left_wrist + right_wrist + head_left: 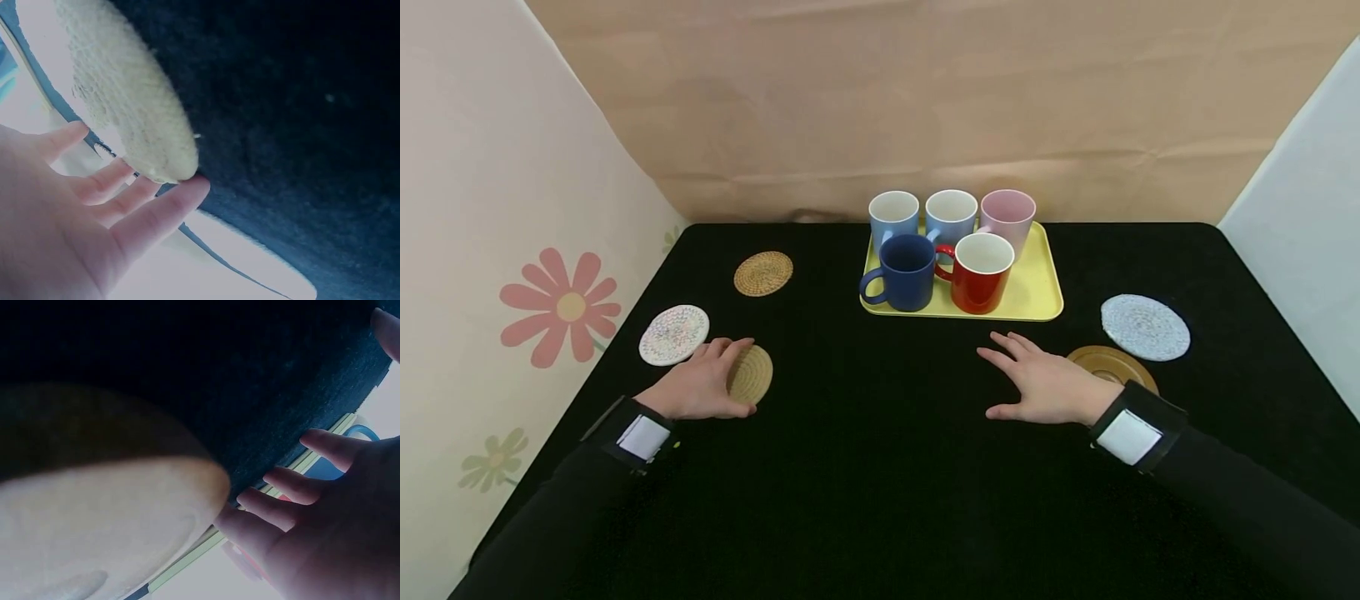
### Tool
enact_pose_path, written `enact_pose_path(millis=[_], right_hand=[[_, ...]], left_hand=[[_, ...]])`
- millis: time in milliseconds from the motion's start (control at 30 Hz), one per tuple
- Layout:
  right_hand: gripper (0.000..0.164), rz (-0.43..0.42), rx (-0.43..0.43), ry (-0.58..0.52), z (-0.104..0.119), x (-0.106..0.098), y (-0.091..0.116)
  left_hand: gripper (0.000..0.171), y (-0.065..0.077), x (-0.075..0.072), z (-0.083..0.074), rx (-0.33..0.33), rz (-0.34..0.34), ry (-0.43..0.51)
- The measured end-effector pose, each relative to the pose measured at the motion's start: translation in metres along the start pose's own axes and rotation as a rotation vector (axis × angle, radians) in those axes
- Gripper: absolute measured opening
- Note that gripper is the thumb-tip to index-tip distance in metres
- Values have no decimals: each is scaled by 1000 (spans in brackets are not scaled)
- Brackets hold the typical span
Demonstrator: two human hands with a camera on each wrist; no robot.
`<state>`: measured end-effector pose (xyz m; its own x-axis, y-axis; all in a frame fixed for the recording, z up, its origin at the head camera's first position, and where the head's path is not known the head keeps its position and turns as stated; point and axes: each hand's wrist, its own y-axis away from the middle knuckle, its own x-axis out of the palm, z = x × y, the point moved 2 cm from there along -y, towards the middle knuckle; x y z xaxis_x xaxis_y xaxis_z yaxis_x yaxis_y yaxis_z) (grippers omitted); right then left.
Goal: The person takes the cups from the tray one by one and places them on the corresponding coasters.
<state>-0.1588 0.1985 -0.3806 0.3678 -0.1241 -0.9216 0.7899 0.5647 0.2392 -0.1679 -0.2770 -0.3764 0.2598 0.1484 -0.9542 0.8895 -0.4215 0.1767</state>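
My left hand [703, 387] is over a small round woven tan coaster [751, 375], with thumb and fingers spread to either side. In the left wrist view, the fairly straight fingers [162, 215] overlap the edge of the pale coaster [134, 94]. My right hand [1037, 379] hovers with fingers spread and nothing in its grasp. It is beside a round brown wooden dish [1108, 360], partly hidden behind the wrist. The right wrist view shows the dish's rim close by and the fingers [275, 512] apart from one another.
On a yellow tray [1037, 287] stand a navy mug [910, 275], a red mug [981, 283], two light blue mugs [895, 217] and a pink mug [1011, 217]. A white speckled coaster [675, 335], a brown woven coaster [763, 273] and a bluish-white coaster [1145, 327] lie on the black cloth.
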Motion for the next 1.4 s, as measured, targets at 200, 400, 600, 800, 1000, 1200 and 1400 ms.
enact_pose_path(millis=[200, 400, 600, 800, 1000, 1200, 1400], right_hand=[[88, -3, -1, 0, -1, 1, 2], [87, -8, -9, 4, -1, 1, 1], [87, -3, -5, 6, 0, -1, 1], [87, 0, -7, 4, 3, -3, 1], [87, 7, 1, 2, 5, -3, 1], [87, 4, -1, 5, 4, -2, 1], [87, 3, -4, 5, 4, -1, 1]], left_hand=[[101, -5, 3, -3, 27, -14, 2], [100, -10, 4, -6, 47, -14, 23], [99, -19, 5, -11, 77, -7, 25], [101, -27, 6, -20, 86, 24, 29], [101, -39, 6, -34, 118, 55, 26], [102, -50, 6, -48, 154, 83, 21], [105, -59, 5, -62, 190, 118, 34]])
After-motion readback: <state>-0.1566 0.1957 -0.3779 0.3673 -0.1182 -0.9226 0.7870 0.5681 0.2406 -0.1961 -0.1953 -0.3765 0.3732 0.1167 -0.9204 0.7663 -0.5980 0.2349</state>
